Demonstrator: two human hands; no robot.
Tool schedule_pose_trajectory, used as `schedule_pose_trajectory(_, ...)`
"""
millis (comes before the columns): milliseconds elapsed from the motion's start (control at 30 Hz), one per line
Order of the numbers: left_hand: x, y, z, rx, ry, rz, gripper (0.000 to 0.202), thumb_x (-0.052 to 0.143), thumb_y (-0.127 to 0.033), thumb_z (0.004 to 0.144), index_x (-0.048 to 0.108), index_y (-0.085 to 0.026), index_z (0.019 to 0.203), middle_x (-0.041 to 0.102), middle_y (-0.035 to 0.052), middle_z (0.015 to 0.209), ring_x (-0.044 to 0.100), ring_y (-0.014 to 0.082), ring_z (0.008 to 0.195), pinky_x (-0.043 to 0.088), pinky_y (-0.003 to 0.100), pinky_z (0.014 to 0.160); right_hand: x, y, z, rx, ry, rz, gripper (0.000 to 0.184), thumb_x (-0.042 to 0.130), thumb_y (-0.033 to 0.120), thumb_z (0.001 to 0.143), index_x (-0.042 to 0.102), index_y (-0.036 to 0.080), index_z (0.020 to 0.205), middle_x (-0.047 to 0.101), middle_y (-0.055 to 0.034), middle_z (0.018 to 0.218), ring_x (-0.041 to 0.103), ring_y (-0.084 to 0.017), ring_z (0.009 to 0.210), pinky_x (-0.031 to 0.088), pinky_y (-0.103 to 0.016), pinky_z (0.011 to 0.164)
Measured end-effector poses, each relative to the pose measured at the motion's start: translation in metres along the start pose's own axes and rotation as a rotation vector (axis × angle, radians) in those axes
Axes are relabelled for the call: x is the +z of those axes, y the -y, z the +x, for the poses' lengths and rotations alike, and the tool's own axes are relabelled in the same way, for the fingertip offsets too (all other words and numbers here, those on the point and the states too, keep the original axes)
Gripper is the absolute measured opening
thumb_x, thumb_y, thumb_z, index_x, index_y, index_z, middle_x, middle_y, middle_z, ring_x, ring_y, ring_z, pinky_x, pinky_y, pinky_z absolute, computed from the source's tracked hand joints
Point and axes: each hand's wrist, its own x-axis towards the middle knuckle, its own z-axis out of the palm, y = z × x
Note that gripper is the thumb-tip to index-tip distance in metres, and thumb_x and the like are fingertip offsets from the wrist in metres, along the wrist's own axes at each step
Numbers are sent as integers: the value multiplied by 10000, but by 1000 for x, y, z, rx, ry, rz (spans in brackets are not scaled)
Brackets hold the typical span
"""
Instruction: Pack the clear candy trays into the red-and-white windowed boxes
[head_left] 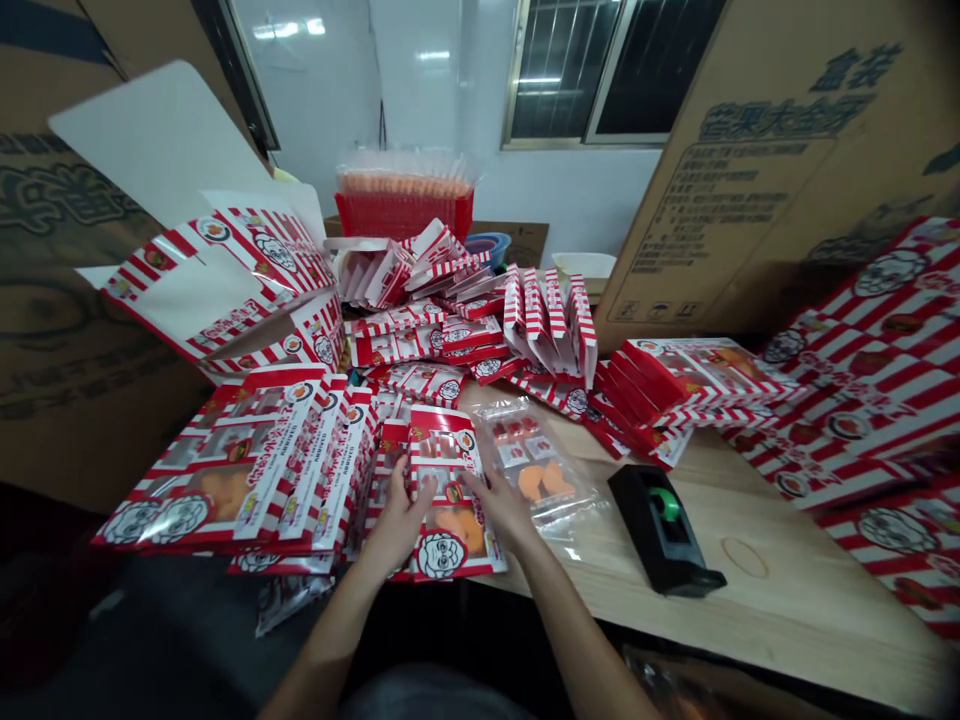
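My left hand (396, 515) and my right hand (502, 503) grip the upper edges of a red-and-white striped snack pouch (450, 525) with orange pieces behind its window. The pouch lies on a stack of similar pouches. Just right of my right hand is a clear plastic bag (534, 468) holding orange pieces and small printed cards. To the left lie several overlapping striped pouches (232, 470). Further back, red-and-white packaging (420, 340) is heaped on the wooden table (795, 600).
A black tape dispenser (664, 525) and a rubber band (744, 558) lie on the table at right. Flattened striped cartons (862, 370) are piled at far right. Large cardboard boxes (750, 170) stand on both sides, and a red basket (405, 212) stands behind the heap.
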Motion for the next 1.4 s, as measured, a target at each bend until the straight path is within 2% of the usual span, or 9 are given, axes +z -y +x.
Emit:
schedule_pose_trajectory(133,2,-4,-4,125,-60,151,654,535,-311,809,271,-114,1374,226,233,1484,198,314,1390,248,488,1086,14,-3,-2,6,60,36,341,654,422,653,665,219,927,730,-41,894,675,-270,873,511,-433,818)
schedule_pose_trajectory(233,-1,-1,-6,297,-209,549,536,456,-236,850,358,-89,1356,204,247,1496,141,360,1398,219,554,1079,21,-6,-8,-6,50,-2,427,613,456,681,648,223,1037,707,-68,1024,653,-284,957,490,-447,868)
schedule_pose_trajectory(400,4,18,-6,503,-335,1048,418,391,-129,864,536,-103,1256,425,203,1407,264,343,1368,198,560,1087,30,-23,-11,-73,-60,-172,611,657,490,658,586,185,1183,543,-118,1314,435,-304,1264,321,-441,1057)
schedule_pose_trajectory(567,6,26,3,481,-347,1260,412,441,-206,874,559,-65,1243,504,242,1325,443,383,1252,279,586,1037,32,-26,-15,-206,-45,-307,473,557,487,740,628,180,1093,660,-103,1131,582,-266,1099,474,-393,897)
schedule_pose_trajectory(667,3,21,5,524,-416,1275,407,421,-180,887,551,-62,1254,489,251,1334,432,385,1261,256,582,1052,6,11,-2,-356,-144,-425,341,585,403,717,649,210,991,683,-77,1017,615,-247,979,483,-380,858)
schedule_pose_trajectory(867,7,15,-6,634,-360,1117,319,504,-210,842,658,-129,1110,511,214,1331,392,383,1291,247,602,1054,-86,114,64,-576,-729,-692,345,477,286,787,534,121,1085,460,-209,1234,349,-315,1212,245,-492,1017)
schedule_pose_trajectory(1033,11,13,-16,792,-210,1037,305,493,-222,862,624,-168,1132,535,197,1310,441,372,1255,301,637,1005,-111,134,92,-622,-823,-889,64,555,232,693,565,170,696,550,-158,993,479,-297,974,360,-442,868)
schedule_pose_trajectory(1267,7,-27,-21,837,-13,756,304,393,-193,922,548,-185,1184,486,142,1359,394,274,1305,417,491,1008,-118,160,10,-853,-1102,-819,199,382,362,808,458,211,703,478,-49,710,477,-212,700,394,-375,688)
schedule_pose_trajectory(1400,9,-57,-18,922,42,594,286,390,-170,928,518,-197,1183,506,129,1321,435,230,1265,415,454,1019,-130,184,-68,-720,-932,-658,227,557,476,753,520,253,735,527,-14,693,486,-182,588,401,-322,541)
